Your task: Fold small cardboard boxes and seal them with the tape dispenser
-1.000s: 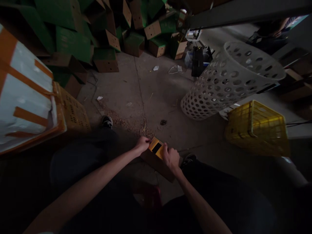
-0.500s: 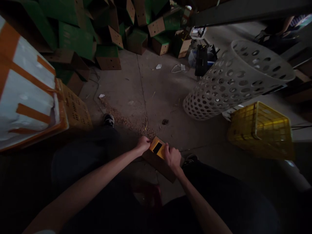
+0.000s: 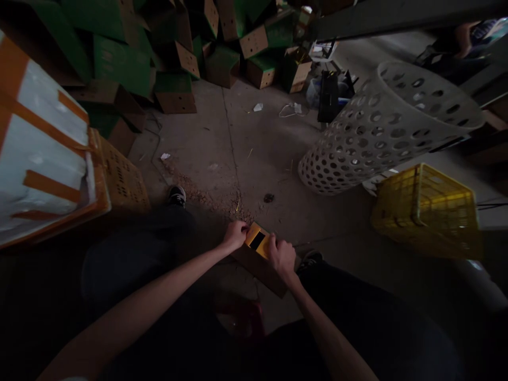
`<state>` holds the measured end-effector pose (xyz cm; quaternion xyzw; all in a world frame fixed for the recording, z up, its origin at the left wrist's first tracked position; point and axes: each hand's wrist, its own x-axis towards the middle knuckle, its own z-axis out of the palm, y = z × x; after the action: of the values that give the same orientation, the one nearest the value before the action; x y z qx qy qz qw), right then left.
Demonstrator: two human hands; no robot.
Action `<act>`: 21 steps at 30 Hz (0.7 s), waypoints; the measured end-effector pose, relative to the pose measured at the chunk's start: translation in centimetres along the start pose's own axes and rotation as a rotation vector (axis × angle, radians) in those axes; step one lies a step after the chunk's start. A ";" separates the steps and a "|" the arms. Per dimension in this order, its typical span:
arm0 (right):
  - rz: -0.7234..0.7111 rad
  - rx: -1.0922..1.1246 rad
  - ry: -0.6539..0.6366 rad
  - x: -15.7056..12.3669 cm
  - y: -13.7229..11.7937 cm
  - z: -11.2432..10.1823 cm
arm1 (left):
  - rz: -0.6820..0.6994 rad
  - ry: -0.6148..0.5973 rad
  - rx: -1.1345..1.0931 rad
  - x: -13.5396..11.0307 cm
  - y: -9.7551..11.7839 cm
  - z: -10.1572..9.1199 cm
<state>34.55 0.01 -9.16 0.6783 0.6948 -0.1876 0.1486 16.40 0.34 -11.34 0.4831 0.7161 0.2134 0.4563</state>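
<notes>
I hold a small cardboard box (image 3: 260,267) low between my knees, its yellow end flap (image 3: 256,239) with a dark rectangular opening facing up. My left hand (image 3: 235,235) is closed, pinching the flap's left edge. My right hand (image 3: 281,255) is closed around the box's right side, fingers on the flap. Both forearms reach in from the bottom of the view. The box's lower part is in shadow.
A heap of green and brown boxes (image 3: 174,47) fills the back. A white perforated basket (image 3: 381,127) lies tilted at right, beside a yellow crate (image 3: 428,211). An orange crate with white and orange sheets (image 3: 51,159) stands left. Debris litters the concrete floor (image 3: 238,153).
The hands and the box stay almost in place; my left fingers have shifted slightly along the flap's edge. The view has drifted a little.
</notes>
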 end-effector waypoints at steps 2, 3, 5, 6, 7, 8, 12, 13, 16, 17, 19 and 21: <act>0.013 0.044 0.024 -0.1 -0.1 -0.1 | 0.003 0.017 0.045 -0.2 0.2 -0.1; 0.022 0.063 0.036 -0.2 -0.1 -0.1 | -0.005 0.023 0.058 -0.3 0.3 -0.2; 0.015 0.055 0.038 -0.2 -0.2 0.0 | -0.039 0.033 0.053 -0.5 0.5 -0.3; 0.009 0.045 0.037 -0.2 -0.2 0.1 | -0.057 0.034 0.035 -0.6 0.5 -0.3; -0.004 0.032 0.038 -0.2 -0.2 0.1 | -0.073 0.032 0.013 -0.7 0.6 -0.4; -0.019 0.018 0.039 -0.2 -0.2 0.1 | -0.086 0.030 -0.008 -0.7 0.6 -0.4; -0.041 -0.021 0.032 -0.3 -0.2 -0.1 | -0.120 0.029 -0.063 -0.7 0.5 -0.3; -0.047 -0.033 0.031 -0.4 -0.2 -0.2 | -0.127 0.028 -0.082 -0.6 0.4 -0.2; -0.116 -0.085 0.032 -0.6 -0.1 -0.6 | -0.145 0.042 -0.162 -0.2 -0.2 0.2; -0.141 -0.100 0.030 -0.6 -0.1 -0.7 | -0.153 0.048 -0.185 0.0 -0.3 0.4; -0.147 -0.112 0.026 -0.6 0.0 -0.8 | -0.176 0.062 -0.221 0.3 -0.6 0.7; -0.116 -0.112 0.023 -0.5 0.0 -0.7 | -0.204 0.083 -0.249 0.6 -0.6 1.0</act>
<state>34.63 -0.12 -8.25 0.6295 0.7441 -0.1486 0.1672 16.83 0.47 -12.55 0.3387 0.7477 0.2728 0.5018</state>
